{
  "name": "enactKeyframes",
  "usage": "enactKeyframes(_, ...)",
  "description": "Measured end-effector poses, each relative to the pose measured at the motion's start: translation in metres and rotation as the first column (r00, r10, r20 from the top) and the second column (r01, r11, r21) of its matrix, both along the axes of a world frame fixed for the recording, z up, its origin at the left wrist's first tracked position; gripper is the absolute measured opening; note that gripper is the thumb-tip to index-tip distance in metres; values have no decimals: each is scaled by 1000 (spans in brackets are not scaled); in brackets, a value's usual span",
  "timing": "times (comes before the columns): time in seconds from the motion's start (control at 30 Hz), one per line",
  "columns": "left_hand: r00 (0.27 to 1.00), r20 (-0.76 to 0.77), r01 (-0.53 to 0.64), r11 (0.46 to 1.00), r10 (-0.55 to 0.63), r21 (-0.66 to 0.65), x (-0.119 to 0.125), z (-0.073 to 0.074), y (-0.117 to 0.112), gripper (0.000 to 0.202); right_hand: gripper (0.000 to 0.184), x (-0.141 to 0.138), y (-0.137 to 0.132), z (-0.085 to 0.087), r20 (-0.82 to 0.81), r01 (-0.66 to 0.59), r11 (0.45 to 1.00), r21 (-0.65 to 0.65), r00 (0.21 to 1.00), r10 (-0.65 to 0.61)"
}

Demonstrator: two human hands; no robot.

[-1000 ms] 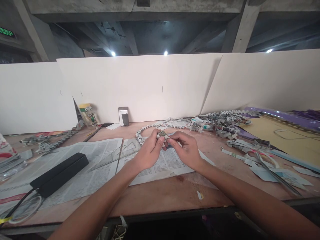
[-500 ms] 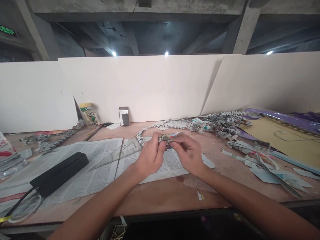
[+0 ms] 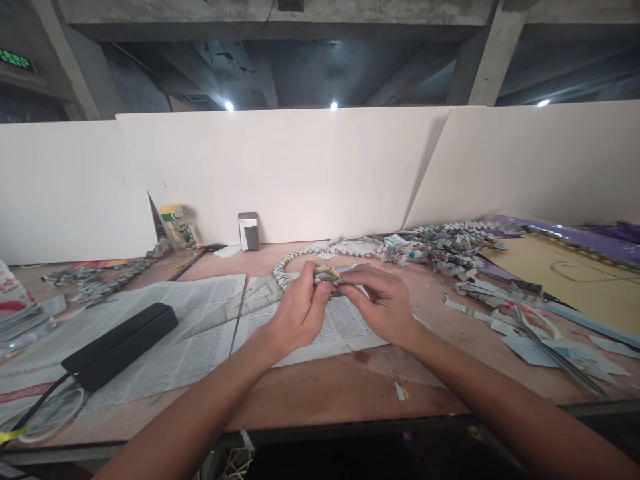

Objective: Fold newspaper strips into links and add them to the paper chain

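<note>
Right in the middle, the two hands met above the newspaper [image 3: 345,330], and there was the folded paper [image 3: 327,273], pinched up between them! The left hand [image 3: 301,310] gripped it from one side, thumb pressed flat against the near face; the right hand [image 3: 383,303] had its thumb and fingertips closed on the other end, the fingers bent over and partly hidden. Just behind the left hand curved the chain [image 3: 279,265] of folded links, running back toward a tangled heap [image 3: 445,247]; whether the held piece was joined to it, one could not tell. Off to the left, a clear ruler [image 3: 257,301] lay across the sheets, and nearer the edge sat a black case [image 3: 123,347]. Up against the white board [image 3: 300,167] leaned a phone [image 3: 249,235], with a yellow-capped bottle [image 3: 179,230] standing beyond it to the left. Over on the right, paper scraps [image 3: 533,350] lay strewn about!
</note>
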State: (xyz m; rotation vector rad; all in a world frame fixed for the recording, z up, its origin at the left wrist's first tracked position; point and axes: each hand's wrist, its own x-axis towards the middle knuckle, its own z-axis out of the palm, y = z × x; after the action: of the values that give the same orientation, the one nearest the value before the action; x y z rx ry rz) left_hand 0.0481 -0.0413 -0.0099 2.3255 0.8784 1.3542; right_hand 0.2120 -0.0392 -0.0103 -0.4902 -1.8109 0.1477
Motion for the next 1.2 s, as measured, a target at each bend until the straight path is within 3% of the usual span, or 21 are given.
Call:
enactKeyframes(0.17, 991, 20, 131, 987, -130, -95, 1, 4, 2, 24, 6, 5, 8, 4, -46, -42, 994, -97, 998, 38)
enactKeyframes(0.3, 981, -24, 186, 966, -193, -179, 0, 4, 2, 30, 18, 10, 15, 3, -96, -84, 959, -272, 994, 60)
enactKeyframes(0.43, 974, -67, 192, 948, -215, -255, -2, 6, 1, 31, 23, 11, 19, 3, -144, -238, 853, -464, 971, 192)
enactKeyframes(0.53, 971, -108, 173, 941, -212, -292, -4, 10, 3, 34, 23, 11, 22, 4, -206, -373, 765, -525, 928, 311)
enactKeyframes(0.6, 974, -138, 134, 947, -180, -291, -5, 11, 6, 36, 21, 12, 23, 5, -186, -333, 793, -510, 943, 276)
enactKeyframes(0.73, 949, -295, 48, 977, -109, -207, -7, 11, 13, 31, 28, 17, 22, 5, 31, -113, 891, -440, 990, 140)
enactKeyframes(0.83, 902, -427, 16, 992, -68, -124, -8, 9, 16, 26, 21, 19, 22, 3, 113, -44, 897, -440, 988, 104)
enactKeyframes(0.97, 865, -499, 16, 996, -57, -87, -12, 11, 18, 25, 16, 22, 24, 3, 93, -80, 874, -479, 986, 141)
enactKeyframes(1.2, 825, -559, 56, 996, -84, -67, -16, 9, 15, 30, 14, 27, 14, 11, 410, 63, 930, -362, 907, 98)
